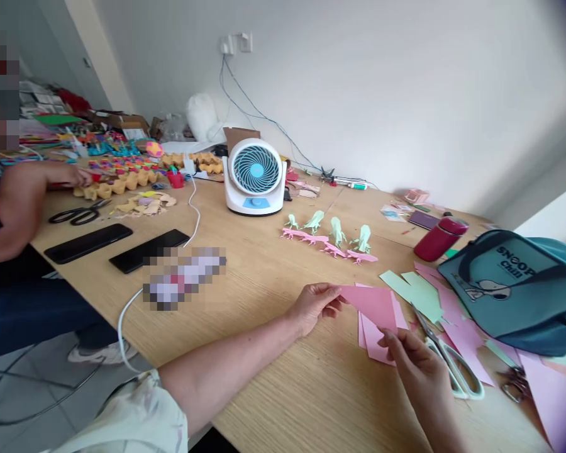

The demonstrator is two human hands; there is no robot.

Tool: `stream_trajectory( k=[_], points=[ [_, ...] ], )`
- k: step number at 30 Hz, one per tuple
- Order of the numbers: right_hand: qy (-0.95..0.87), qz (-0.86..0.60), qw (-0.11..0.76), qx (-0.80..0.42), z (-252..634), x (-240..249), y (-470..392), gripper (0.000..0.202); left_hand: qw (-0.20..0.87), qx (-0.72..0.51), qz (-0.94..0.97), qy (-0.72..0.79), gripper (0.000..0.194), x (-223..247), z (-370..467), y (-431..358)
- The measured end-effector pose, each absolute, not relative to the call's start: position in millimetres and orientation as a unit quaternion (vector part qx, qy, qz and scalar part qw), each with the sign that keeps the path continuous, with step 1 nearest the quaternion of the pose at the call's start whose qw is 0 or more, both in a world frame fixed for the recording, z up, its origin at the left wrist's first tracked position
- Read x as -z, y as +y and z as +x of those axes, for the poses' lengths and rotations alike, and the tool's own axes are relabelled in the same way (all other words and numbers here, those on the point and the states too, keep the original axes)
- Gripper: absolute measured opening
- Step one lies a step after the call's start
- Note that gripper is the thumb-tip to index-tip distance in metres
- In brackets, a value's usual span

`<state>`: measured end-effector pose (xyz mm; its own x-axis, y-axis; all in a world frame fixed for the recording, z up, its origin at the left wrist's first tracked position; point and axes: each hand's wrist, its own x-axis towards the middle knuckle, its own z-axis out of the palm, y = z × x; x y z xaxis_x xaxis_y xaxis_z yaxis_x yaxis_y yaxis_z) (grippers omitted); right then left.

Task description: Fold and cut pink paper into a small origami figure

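Observation:
A folded pink paper triangle (375, 304) is held between my two hands over the table. My left hand (317, 308) pinches its left corner. At its lower corner, the thumb and fingers of my right hand (412, 360) close on the paper. Flat pink sheets (371, 340) lie beneath it. Scissors with pale handles (446, 362) rest just right of my right hand, blades pointing up and left. Beyond my hands stand folded pale green paper figures (337, 231), with pink paper figures (332, 250) in a row in front of them.
A teal bag (519, 289) and a red flask (441, 238) stand at the right, near green paper pieces (417, 296). A white fan (255, 179) is behind. Two phones (148, 250) and black scissors (80, 214) lie left, near another person's arm (21, 195).

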<state>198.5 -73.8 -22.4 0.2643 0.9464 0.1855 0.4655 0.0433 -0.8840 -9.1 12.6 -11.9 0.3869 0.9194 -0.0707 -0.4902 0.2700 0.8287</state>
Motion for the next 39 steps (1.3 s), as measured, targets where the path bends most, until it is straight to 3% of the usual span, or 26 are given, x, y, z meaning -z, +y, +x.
stream_trajectory(
  k=[11, 21, 27, 39],
  points=[
    [-0.561, -0.654, 0.490, -0.135, 202.1, 21.6, -74.5, 0.033, 0.789, -0.419, 0.391, 0.219, 0.052, 8.5, -10.8, 10.2],
    [-0.638, -0.598, 0.473, -0.109, 190.7, 7.1, -79.2, 0.031, 0.793, -0.412, 0.393, 0.216, 0.046, 10.1, -13.0, 12.4],
    [-0.649, -0.586, 0.445, -0.196, 185.3, -3.9, -84.0, 0.046, 0.789, -0.424, 0.384, 0.225, 0.047, 12.4, -12.1, 15.3],
    [-0.567, -0.583, 0.494, -0.306, 182.6, -1.8, -80.9, 0.043, 0.770, -0.430, 0.406, 0.240, 0.049, 5.7, -11.0, 11.5]
  ],
)
